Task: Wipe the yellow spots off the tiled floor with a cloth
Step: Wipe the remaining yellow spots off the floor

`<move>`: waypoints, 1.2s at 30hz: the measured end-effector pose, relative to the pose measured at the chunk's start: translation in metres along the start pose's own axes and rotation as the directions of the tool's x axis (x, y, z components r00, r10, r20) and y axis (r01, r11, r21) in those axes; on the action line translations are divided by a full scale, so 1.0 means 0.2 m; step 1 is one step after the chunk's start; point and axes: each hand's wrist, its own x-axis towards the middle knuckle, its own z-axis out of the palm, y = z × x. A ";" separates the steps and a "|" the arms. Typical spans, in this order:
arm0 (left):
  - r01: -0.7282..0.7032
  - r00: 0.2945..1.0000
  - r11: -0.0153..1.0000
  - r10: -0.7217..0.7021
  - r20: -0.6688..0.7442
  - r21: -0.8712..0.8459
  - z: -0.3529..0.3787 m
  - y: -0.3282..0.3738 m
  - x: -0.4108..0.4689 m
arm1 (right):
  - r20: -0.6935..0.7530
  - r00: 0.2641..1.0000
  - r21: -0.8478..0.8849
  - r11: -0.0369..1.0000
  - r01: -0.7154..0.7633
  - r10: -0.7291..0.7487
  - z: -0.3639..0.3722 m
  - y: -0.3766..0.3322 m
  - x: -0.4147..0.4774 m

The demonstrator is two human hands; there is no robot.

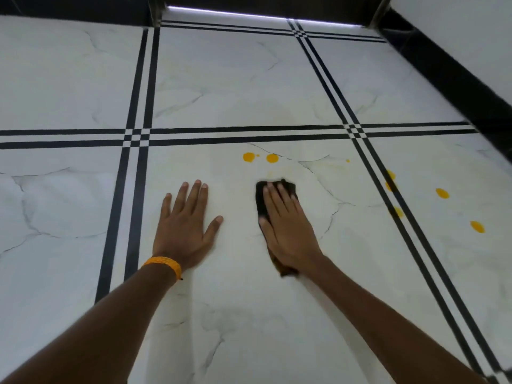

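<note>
My right hand [288,225] lies flat with straight fingers on a dark cloth [261,202], pressing it onto the white marbled tiled floor [249,314]. The cloth shows past my fingertips and behind my wrist. Just beyond it sit two yellow spots [248,157] [272,158], with a faint yellowish smear between them and the cloth. A tiny speck [347,161] lies further right. Several more yellow spots [442,193] [477,226] [390,175] lie on and past the black double stripe at the right. My left hand [184,225], with an orange wristband, rests flat and spread on the tile, holding nothing.
Black double stripes [221,134] cross the floor in a grid. A dark skirting and white wall [457,79] run along the right. A lit strip [249,15] glows under a dark edge at the far end.
</note>
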 end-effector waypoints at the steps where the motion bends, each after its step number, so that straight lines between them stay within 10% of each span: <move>1: 0.004 1.000 1.000 -0.004 0.002 -0.010 0.00 0.02 0.00 | 0.022 0.999 0.010 0.999 0.047 -0.048 -0.03 0.08 -0.11; 7: 0.009 1.000 1.000 -0.009 0.002 -0.023 0.00 0.04 -0.03 | -0.076 0.877 -0.001 0.879 -0.477 0.475 -0.16 0.58 0.34; 14: 0.011 1.000 1.000 -0.011 0.022 -0.018 0.01 0.02 0.01 | 0.014 0.992 0.009 0.992 0.127 -0.127 -0.04 0.16 0.22; 21: 0.007 0.998 0.999 -0.005 0.056 -0.035 -0.02 0.04 -0.05 | -0.024 0.865 -0.061 0.863 -0.502 0.501 -0.26 1.11 0.00; 26: 0.001 1.000 0.999 0.000 0.013 -0.049 -0.02 0.04 0.01 | -0.097 0.964 -0.027 0.967 -0.253 0.249 -0.12 0.52 0.46; 31: 0.006 1.000 1.000 -0.006 0.027 -0.022 -0.04 0.06 0.00 | 0.008 0.997 0.039 0.996 0.077 -0.077 -0.03 0.25 -0.04; 36: 0.048 0.999 0.994 -0.048 0.002 -0.101 -0.12 0.02 0.27 | -0.083 0.934 0.014 0.938 -0.347 0.347 -0.15 0.58 0.20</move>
